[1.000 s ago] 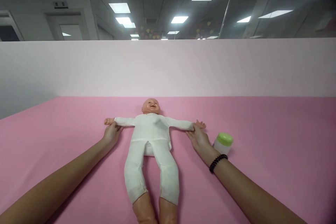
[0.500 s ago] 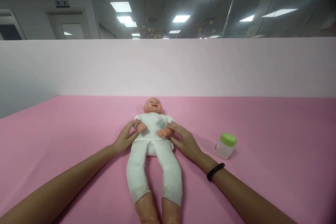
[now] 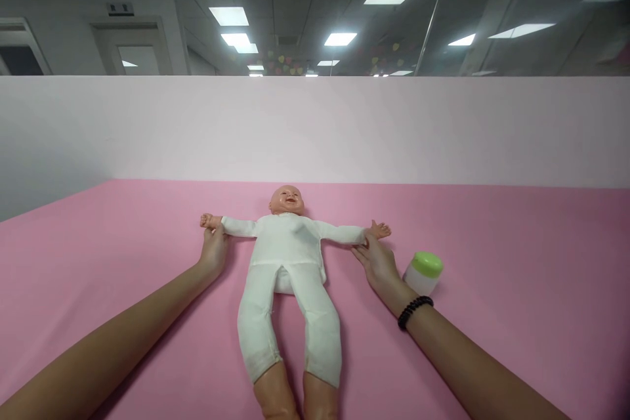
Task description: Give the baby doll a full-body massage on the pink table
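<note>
A baby doll with a soft white body lies on its back on the pink surface, head at the far end. Both of its arms stretch straight out sideways. My left hand is closed around the doll's arm at the wrist, on the left side. On the other side, my right hand grips the other doll arm near its wrist, thumb and forefinger on the sleeve end. The doll's feet are cut off by the bottom edge of the view.
A small translucent container with a green lid stands just right of my right hand, partly behind it. A low white wall borders the pink surface at the back. Beyond it are glass panels and a door.
Both my hands have moved outward, drawing the doll's arms from its belly to straight out at its sides. The doll's body and the container have stayed in place.
</note>
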Available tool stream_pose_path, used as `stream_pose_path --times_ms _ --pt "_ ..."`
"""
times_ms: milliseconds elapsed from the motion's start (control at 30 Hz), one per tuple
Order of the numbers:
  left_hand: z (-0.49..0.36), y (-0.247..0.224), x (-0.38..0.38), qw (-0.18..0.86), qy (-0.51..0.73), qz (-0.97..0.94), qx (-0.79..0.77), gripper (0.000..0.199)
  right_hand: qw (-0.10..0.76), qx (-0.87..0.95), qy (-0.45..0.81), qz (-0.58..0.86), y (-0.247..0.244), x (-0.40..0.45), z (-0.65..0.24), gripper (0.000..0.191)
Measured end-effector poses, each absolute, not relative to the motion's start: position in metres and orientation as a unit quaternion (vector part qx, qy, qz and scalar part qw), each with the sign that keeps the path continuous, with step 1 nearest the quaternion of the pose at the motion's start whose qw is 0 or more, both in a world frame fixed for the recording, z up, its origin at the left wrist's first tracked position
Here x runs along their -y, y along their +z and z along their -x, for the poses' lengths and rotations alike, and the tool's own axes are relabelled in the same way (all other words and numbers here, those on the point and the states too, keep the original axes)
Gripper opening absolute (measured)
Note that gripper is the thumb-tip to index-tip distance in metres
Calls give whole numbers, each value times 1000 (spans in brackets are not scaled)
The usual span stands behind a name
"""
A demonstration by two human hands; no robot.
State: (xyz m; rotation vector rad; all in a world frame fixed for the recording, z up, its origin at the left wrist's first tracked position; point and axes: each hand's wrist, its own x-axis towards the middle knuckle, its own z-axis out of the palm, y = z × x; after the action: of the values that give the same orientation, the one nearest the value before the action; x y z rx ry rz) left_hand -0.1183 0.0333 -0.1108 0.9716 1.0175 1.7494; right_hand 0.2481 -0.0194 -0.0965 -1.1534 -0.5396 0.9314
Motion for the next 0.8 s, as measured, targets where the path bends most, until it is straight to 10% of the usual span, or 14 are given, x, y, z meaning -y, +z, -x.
stream_pose_path --times_ms 167,367,633,800 --pt "95 -95 1 286 623 -626 -371 33 703 455 261 480 -85 37 -222 49" --pt "89 -89 17 225 451 -803 -319 36 496 764 150 385 -91 49 -203 38" --pt "105 -99 -17 395 674 -473 -408 32 718 386 297 497 -92 29 -227 45" --pt "121 -108 -35 457 698 -340 -434 10 701 279 392 527 -104 17 -246 26"
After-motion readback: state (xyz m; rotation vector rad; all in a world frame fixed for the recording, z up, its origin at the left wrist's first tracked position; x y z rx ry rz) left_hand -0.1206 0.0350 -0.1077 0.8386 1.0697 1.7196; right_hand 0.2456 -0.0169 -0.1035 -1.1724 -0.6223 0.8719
